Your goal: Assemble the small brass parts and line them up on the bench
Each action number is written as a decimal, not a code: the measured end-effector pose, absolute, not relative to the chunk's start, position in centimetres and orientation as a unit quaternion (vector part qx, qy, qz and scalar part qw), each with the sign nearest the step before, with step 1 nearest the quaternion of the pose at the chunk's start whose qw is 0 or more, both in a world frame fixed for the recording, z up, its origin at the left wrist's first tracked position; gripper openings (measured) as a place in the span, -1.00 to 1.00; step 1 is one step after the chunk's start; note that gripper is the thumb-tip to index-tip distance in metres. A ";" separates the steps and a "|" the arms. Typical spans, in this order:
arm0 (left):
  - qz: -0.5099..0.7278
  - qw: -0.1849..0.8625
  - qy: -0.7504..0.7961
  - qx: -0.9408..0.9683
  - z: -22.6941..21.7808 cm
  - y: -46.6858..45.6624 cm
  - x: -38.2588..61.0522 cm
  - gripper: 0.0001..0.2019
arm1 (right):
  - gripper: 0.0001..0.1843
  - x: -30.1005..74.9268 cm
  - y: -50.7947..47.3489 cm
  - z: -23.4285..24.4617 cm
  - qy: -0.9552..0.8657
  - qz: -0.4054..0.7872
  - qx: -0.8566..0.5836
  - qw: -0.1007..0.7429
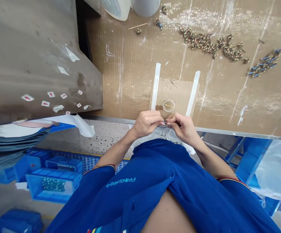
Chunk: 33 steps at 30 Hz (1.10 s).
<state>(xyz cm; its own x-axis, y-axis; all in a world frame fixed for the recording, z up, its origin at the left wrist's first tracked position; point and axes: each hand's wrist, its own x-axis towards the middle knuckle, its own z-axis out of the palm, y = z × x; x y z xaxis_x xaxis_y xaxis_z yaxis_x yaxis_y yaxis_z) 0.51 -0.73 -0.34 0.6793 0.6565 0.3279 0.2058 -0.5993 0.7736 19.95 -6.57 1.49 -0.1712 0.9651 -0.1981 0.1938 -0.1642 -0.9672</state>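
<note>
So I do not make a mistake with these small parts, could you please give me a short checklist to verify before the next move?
1. Grip: the left hand and right hand both pinch one small part: ok.
2. Clear round cup sits just ahead of the hands, a thin gold-coloured pin showing in it: ok.
3. Brass-coloured parts lie apart from the blue-tipped parts: ok.
4. Stray bits lie loose on the cardboard between the tape strips: not ok.
5. Condition of the small part: cannot tell, the fingers hide it.
</note>
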 end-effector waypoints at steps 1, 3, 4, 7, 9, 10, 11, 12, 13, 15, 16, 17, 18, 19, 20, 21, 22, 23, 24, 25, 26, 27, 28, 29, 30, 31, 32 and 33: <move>0.304 0.365 0.262 0.840 -0.3 -0.7 0.5 -0.66 | -0.77 19.9 -6.5 1.5 -0.543 0.540 -0.540 0.349; 0.299 0.366 0.268 0.840 -0.2 -0.8 0.5 -0.66 | -0.77 19.8 -6.5 1.7 -0.548 0.536 -0.543 0.342; 0.298 0.367 0.269 0.839 -0.1 -0.8 0.4 -0.66 | -0.77 19.7 -6.5 1.7 -0.549 0.536 -0.543 0.341; 0.292 0.373 0.272 0.838 0.2 -0.8 0.3 -0.67 | -0.76 19.4 -6.6 1.8 -0.540 0.542 -0.547 0.340; 0.278 0.382 0.278 0.836 0.2 -0.8 0.2 -0.68 | -0.75 19.3 -6.8 1.8 -0.527 0.549 -0.553 0.340; 0.271 0.387 0.279 0.836 0.1 -0.8 0.1 -0.69 | -0.75 19.3 -6.8 1.8 -0.520 0.551 -0.556 0.341; 0.266 0.393 0.278 0.836 0.0 -0.8 0.1 -0.70 | -0.76 19.3 -6.8 1.7 -0.515 0.552 -0.558 0.344; 0.264 0.396 0.277 0.835 -0.1 -0.9 0.0 -0.71 | -0.76 19.3 -6.9 1.7 -0.510 0.553 -0.559 0.347; 0.266 0.399 0.278 0.833 -0.3 -0.9 0.0 -0.72 | -0.77 19.3 -6.9 1.6 -0.506 0.555 -0.559 0.350; 0.278 0.401 0.282 0.826 -0.4 -0.9 0.0 -0.72 | -0.80 19.4 -7.0 1.5 -0.497 0.560 -0.560 0.356; 0.285 0.403 0.284 0.822 -0.4 -0.9 0.1 -0.72 | -0.81 19.4 -7.1 1.4 -0.491 0.562 -0.559 0.362; 0.289 0.406 0.285 0.818 -0.4 -0.9 0.1 -0.73 | -0.81 19.4 -7.2 1.4 -0.482 0.564 -0.558 0.371; 0.291 0.410 0.286 0.816 -0.3 -0.9 0.2 -0.72 | -0.80 19.4 -7.3 1.3 -0.474 0.565 -0.557 0.382; 0.288 0.415 0.285 0.814 -0.2 -0.9 0.2 -0.72 | -0.78 19.3 -7.4 1.2 -0.466 0.564 -0.556 0.395; 0.283 0.421 0.286 0.813 0.0 -0.9 0.2 -0.72 | -0.76 19.3 -7.5 1.2 -0.458 0.562 -0.555 0.409; 0.277 0.429 0.287 0.811 0.1 -0.8 0.2 -0.72 | -0.73 19.3 -7.5 1.1 -0.451 0.560 -0.554 0.419; 0.272 0.436 0.287 0.809 0.3 -0.8 0.2 -0.71 | -0.70 19.3 -7.6 1.1 -0.445 0.559 -0.555 0.426; 0.268 0.442 0.286 0.807 0.4 -0.7 0.3 -0.70 | -0.68 19.3 -7.6 1.0 -0.441 0.559 -0.555 0.431; 0.266 0.445 0.285 0.807 0.4 -0.7 0.3 -0.69 | -0.66 19.2 -7.7 1.0 -0.437 0.559 -0.555 0.434; 0.265 0.444 0.283 0.808 0.4 -0.7 0.3 -0.68 | -0.65 19.2 -7.7 1.0 -0.434 0.561 -0.555 0.435; 0.266 0.439 0.281 0.811 0.3 -0.7 0.3 -0.66 | -0.64 19.2 -7.7 1.0 -0.432 0.563 -0.554 0.435; 0.267 0.432 0.279 0.815 0.2 -0.7 0.4 -0.65 | -0.63 19.2 -7.7 0.9 -0.432 0.565 -0.553 0.434; 0.271 0.423 0.278 0.818 0.1 -0.7 0.4 -0.65 | -0.63 19.3 -7.6 0.9 -0.431 0.566 -0.553 0.434; 0.276 0.416 0.278 0.821 0.0 -0.7 0.5 -0.65 | -0.63 19.3 -7.6 0.9 -0.430 0.568 -0.554 0.431; 0.284 0.408 0.278 0.822 -0.1 -0.7 0.5 -0.66 | -0.64 19.3 -7.6 0.9 -0.431 0.570 -0.554 0.427; 0.295 0.401 0.277 0.822 -0.3 -0.7 0.5 -0.67 | -0.65 19.3 -7.6 0.9 -0.433 0.571 -0.556 0.422; 0.306 0.393 0.274 0.823 -0.4 -0.8 0.5 -0.69 | -0.66 19.4 -7.5 1.0 -0.436 0.571 -0.557 0.416; 0.318 0.382 0.269 0.825 -0.5 -0.9 0.5 -0.71 | -0.67 19.4 -7.5 1.0 -0.440 0.572 -0.558 0.409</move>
